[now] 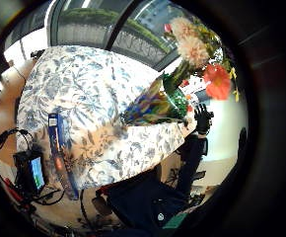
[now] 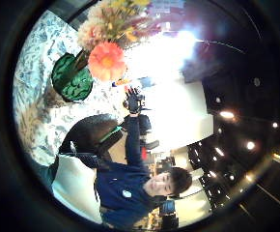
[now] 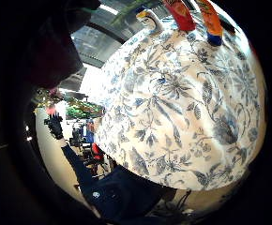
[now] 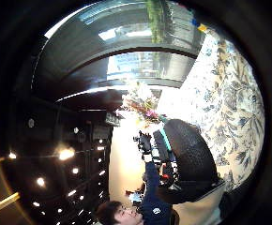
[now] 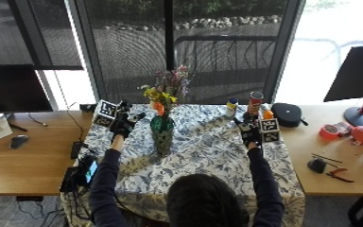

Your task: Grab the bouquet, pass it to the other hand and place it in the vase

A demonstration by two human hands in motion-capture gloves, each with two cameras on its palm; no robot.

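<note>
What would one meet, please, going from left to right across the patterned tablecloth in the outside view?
Left hand → vase with the bouquet → small bottle → red can → right hand.

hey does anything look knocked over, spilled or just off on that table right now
Nothing stands out. The bouquet sits in the green vase, which stands upright on the floral tablecloth. The left hand is beside the vase, the right hand apart from it, neither holding anything. The cans at the far edge stand upright.
</note>
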